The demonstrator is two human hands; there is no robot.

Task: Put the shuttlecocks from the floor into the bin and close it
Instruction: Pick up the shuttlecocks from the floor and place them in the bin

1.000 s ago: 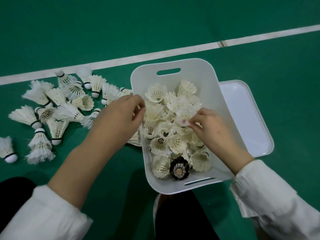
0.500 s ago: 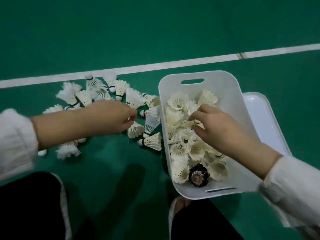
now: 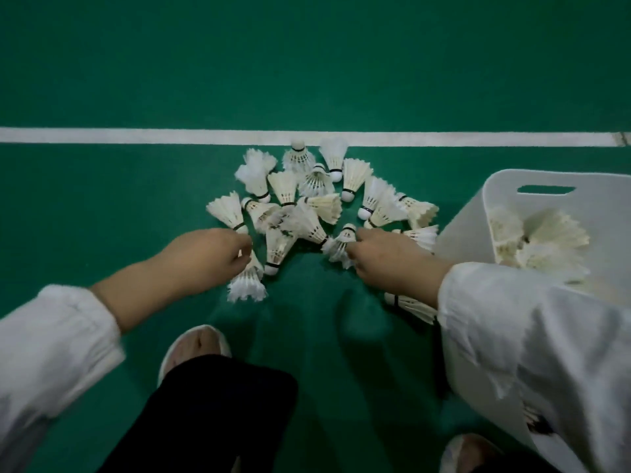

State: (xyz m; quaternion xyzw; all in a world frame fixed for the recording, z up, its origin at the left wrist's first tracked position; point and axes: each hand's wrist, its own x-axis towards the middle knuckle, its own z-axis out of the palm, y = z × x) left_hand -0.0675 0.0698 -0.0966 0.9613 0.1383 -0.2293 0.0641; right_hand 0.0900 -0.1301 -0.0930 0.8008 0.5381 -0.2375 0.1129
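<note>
Several white feather shuttlecocks (image 3: 317,196) lie in a loose pile on the green floor just below the white line. My left hand (image 3: 208,254) reaches in from the left, fingers curled round the cork end of one shuttlecock (image 3: 247,285) at the pile's near edge. My right hand (image 3: 386,259) is at the pile's right side and pinches another shuttlecock (image 3: 338,247). The white plastic bin (image 3: 474,213) stands at the right with no lid on it, holding several shuttlecocks (image 3: 543,244); my right sleeve covers its near part. Its lid is out of sight.
A white court line (image 3: 136,135) crosses the green floor behind the pile. My black trouser leg (image 3: 211,414) and a light shoe (image 3: 194,346) are at the bottom centre, with a second shoe (image 3: 467,452) at the bottom right. One shuttlecock (image 3: 409,303) lies beside the bin under my right forearm.
My right hand has come out of the bin and moved left onto the floor pile. My left hand stayed at the pile and took hold of a shuttlecock. The view swung left.
</note>
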